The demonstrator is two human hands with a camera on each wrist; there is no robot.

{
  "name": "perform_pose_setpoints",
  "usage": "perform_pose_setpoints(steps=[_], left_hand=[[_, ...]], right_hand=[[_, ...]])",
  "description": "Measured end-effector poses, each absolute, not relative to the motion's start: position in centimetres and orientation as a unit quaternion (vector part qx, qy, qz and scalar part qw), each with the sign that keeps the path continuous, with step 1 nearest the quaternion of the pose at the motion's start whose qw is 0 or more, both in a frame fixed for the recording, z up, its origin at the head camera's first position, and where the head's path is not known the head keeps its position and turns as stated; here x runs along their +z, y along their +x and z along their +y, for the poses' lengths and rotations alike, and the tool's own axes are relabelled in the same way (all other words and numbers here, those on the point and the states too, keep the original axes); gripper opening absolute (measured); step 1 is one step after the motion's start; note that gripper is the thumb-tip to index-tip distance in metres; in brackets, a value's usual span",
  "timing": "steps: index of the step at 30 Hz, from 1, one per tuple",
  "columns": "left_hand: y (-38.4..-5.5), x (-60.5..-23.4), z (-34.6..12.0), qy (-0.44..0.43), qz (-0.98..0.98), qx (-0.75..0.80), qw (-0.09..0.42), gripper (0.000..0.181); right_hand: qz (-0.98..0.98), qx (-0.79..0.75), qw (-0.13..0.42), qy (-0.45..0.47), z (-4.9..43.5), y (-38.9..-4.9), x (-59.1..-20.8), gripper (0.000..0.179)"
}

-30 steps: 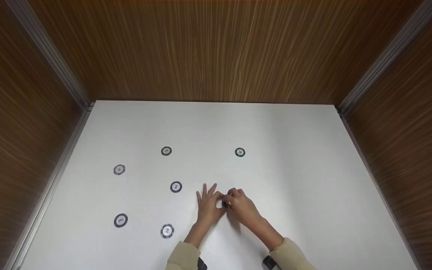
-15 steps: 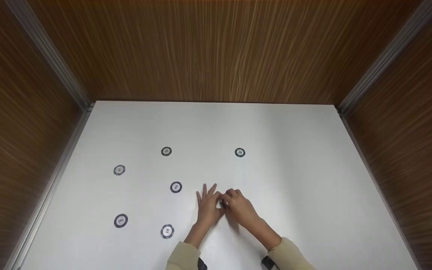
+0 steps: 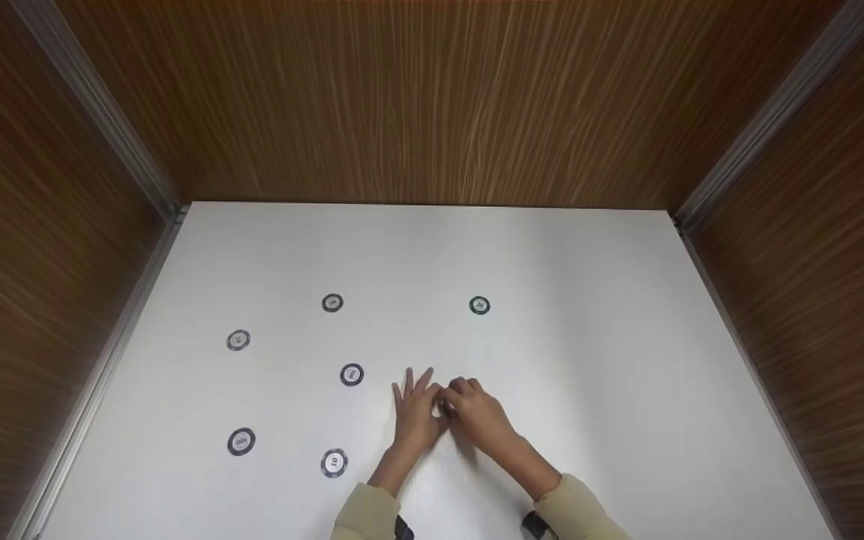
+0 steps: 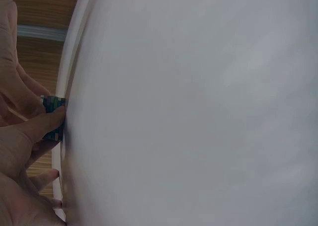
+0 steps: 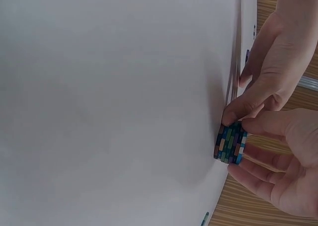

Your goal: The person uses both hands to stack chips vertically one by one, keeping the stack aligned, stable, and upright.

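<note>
A short stack of poker chips (image 5: 230, 144), dark with coloured edge marks, stands on the white table between my two hands. My left hand (image 3: 415, 421) grips the stack's lower part with thumb and index finger, its other fingers spread out straight. From the right, my right hand (image 3: 483, 418) pinches the stack near its top, thumb on one side and fingers on the other. The head view shows only a dark sliver of the stack (image 3: 444, 407), as the fingers cover it. The stack's edge (image 4: 53, 104) also shows in the left wrist view.
Several single chips lie flat on the white table (image 3: 589, 337). One marked 10 (image 3: 334, 463) is left of my left wrist; another chip (image 3: 352, 374) lies beyond it. A lone chip (image 3: 479, 305) is farther back. Wood-grain panels (image 3: 432, 105) enclose the back and sides.
My right hand has shifted slightly left, closer to my left hand, and less of the stack shows between them. My left hand and the loose chips stay in place.
</note>
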State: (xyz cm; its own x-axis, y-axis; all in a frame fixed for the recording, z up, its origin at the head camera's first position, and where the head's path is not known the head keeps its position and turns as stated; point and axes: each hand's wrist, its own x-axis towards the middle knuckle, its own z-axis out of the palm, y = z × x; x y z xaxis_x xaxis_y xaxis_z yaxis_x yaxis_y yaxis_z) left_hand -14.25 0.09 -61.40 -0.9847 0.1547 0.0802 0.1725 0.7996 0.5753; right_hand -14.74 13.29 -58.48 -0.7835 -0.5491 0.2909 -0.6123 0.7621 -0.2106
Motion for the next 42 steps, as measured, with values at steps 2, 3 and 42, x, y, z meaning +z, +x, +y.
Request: perform_pose_setpoints(steps=[2, 3, 42], left_hand=[[-14.2, -61.4, 0.1, -0.088, -0.948, -0.306, 0.016, 0.034], [-14.2, -61.4, 0.1, -0.089, -0.948, -0.306, 0.017, 0.034], [-14.3, -61.6, 0.1, -0.088, -0.940, -0.328, 0.033, 0.037]], right_hand=[[-0.932, 0.148, 0.108, 0.312, 13.3, -14.7, -58.5, 0.030], [-0.932, 0.149, 0.108, 0.312, 13.3, -14.7, -58.5, 0.030], [-0.947, 0.226, 0.041, 0.227, 14.4, -16.9, -56.9, 0.021]])
